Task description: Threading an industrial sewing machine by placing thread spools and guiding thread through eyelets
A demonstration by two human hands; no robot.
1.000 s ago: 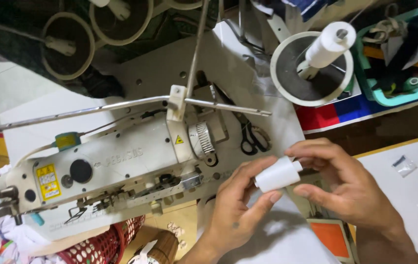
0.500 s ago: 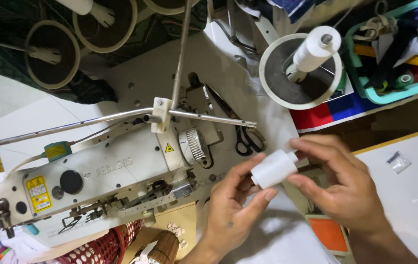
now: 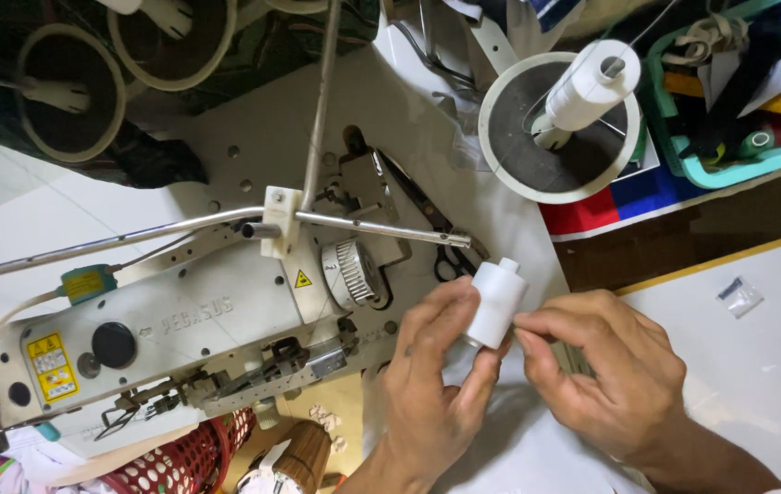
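The left hand holds a small white thread spool with its fingers wrapped round it, just right of the sewing machine. The right hand pinches at the spool's near end (fingertips narrow, touching it). Scissors lie just beyond; a large white cone stands farther off on the tabletop.

A sewing machine fills the left and centre of the frame, with a metal rod crossing above its body. Scissors lie just right of the machine's handwheel. Toward the upper right, a thread cone stands on a round stand, and a tray of spools sits in the upper right corner. Low in the centre, the left hand and the right hand meet around a small spool, just right of the machine. A small packet lies at the right edge.
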